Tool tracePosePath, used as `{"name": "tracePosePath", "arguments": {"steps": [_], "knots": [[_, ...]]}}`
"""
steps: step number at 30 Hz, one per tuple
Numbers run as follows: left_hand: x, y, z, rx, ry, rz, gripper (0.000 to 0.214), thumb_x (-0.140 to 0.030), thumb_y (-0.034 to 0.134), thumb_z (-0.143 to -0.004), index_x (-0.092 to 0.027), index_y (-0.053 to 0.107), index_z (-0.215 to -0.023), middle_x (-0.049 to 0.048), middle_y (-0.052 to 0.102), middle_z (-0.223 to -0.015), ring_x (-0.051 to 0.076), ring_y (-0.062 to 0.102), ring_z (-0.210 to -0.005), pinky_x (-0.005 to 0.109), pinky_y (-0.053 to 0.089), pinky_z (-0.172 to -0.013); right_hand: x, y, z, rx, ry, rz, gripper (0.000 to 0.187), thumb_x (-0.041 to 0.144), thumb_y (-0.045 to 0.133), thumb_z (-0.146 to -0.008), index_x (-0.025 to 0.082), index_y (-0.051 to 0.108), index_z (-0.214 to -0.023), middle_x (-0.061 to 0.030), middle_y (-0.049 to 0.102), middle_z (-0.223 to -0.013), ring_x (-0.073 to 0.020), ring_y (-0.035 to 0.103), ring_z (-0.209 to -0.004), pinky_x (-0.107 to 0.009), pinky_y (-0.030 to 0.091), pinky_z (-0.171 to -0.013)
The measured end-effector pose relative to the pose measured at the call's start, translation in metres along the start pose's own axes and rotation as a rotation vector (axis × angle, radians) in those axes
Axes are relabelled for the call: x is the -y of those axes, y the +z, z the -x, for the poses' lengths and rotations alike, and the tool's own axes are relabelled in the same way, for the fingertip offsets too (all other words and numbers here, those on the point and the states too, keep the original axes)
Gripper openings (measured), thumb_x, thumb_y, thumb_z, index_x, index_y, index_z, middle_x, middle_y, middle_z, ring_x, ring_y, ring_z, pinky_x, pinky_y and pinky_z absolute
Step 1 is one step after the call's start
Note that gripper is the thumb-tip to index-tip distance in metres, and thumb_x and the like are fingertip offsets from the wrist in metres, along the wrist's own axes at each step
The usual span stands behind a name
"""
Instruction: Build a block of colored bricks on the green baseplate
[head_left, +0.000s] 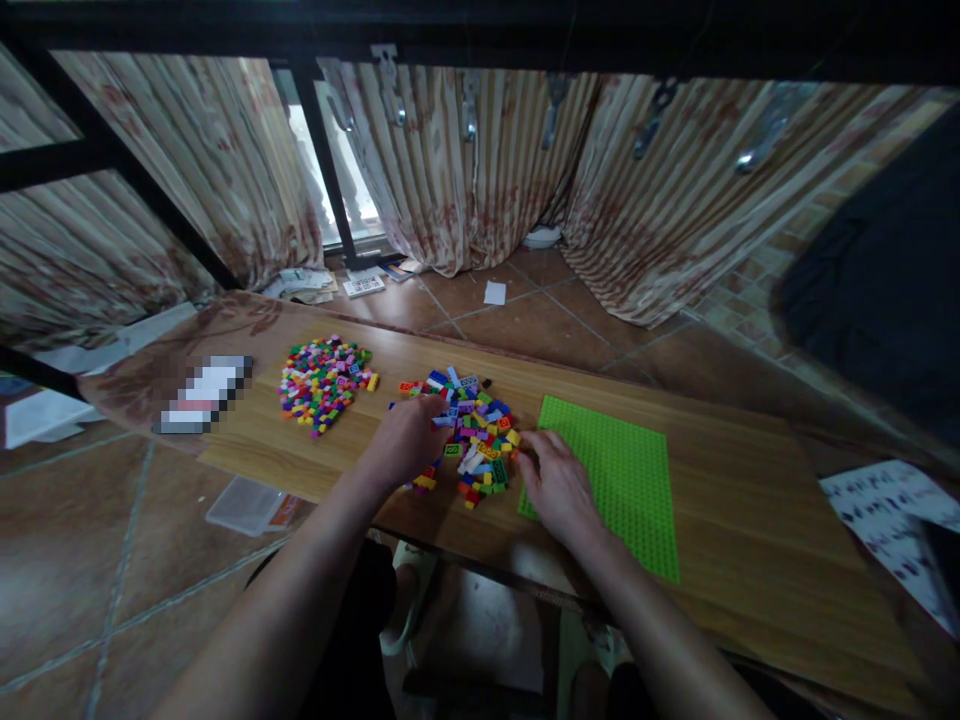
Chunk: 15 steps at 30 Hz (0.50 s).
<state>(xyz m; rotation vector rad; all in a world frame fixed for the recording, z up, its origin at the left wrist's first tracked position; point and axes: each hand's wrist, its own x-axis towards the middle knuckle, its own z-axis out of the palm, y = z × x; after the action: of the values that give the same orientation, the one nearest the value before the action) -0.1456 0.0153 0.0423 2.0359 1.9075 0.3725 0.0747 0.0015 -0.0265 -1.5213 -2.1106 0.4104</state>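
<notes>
A pile of small coloured bricks (pixel 476 430) lies in the middle of a wooden board (pixel 750 500). My left hand (pixel 409 440) rests on the pile's left side, fingers curled down into the bricks. My right hand (pixel 559 485) lies at the pile's right edge, over the left part of a green studded baseplate (pixel 622 470), fingertips bent toward the bricks. Whether either hand holds a brick is hidden. A second pile of coloured bricks (pixel 324 380) sits further left on the board, untouched.
A blurred-out flat item (pixel 202 395) lies at the board's left end. A clear plastic lid or box (pixel 247 505) sits on the tiled floor below. Curtains (pixel 465 160) hang behind, papers (pixel 364 285) lie on the floor, and a printed sheet (pixel 892 520) is at right.
</notes>
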Motion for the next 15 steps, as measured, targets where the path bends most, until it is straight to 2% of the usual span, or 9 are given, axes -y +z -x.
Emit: {"name": "tracePosePath", "arguments": {"steps": [4,9,12,15], "knots": [[0.014,-0.012,-0.005,-0.02,-0.032,0.056,0.023,-0.028,0.054,-0.082,-0.016,0.069,-0.094,0.0049,0.07,-0.081,0.017,0.063,-0.072,0.025,0.043,-0.063,-0.012,-0.009,0.0,0.028,0.013,0.007,0.029,0.021,0.045,-0.09,0.015,0.061,-0.113,-0.0126,0.064,-0.109,-0.0255,0.062,-0.1,-0.041,0.049,-0.091],[0.049,-0.036,0.001,0.048,-0.135,0.153,0.031,-0.041,0.061,-0.075,-0.015,0.069,-0.091,0.004,0.069,-0.078,0.017,0.062,-0.07,0.024,0.041,-0.059,-0.018,-0.013,0.0,0.047,-0.001,-0.035,0.031,0.026,0.047,-0.089,0.015,0.06,-0.115,-0.0128,0.064,-0.112,-0.0263,0.062,-0.1,-0.042,0.05,-0.09],[0.072,-0.045,0.019,0.07,-0.242,0.237,0.044,-0.046,0.066,-0.069,-0.015,0.067,-0.099,0.0039,0.069,-0.08,0.018,0.062,-0.072,0.025,0.044,-0.06,-0.015,-0.008,-0.001,0.067,-0.038,-0.057,0.03,0.025,0.047,-0.089,0.017,0.06,-0.115,-0.012,0.064,-0.113,-0.0261,0.061,-0.102,-0.043,0.048,-0.092],[0.088,-0.037,0.046,0.05,-0.34,0.256,0.053,-0.046,0.069,-0.065,-0.014,0.064,-0.107,0.0052,0.068,-0.088,0.019,0.064,-0.078,0.027,0.047,-0.066,-0.01,-0.003,-0.002,0.096,-0.1,-0.11,0.03,0.023,0.047,-0.088,0.018,0.059,-0.115,-0.0105,0.064,-0.113,-0.0249,0.06,-0.105,-0.042,0.047,-0.094]]}}
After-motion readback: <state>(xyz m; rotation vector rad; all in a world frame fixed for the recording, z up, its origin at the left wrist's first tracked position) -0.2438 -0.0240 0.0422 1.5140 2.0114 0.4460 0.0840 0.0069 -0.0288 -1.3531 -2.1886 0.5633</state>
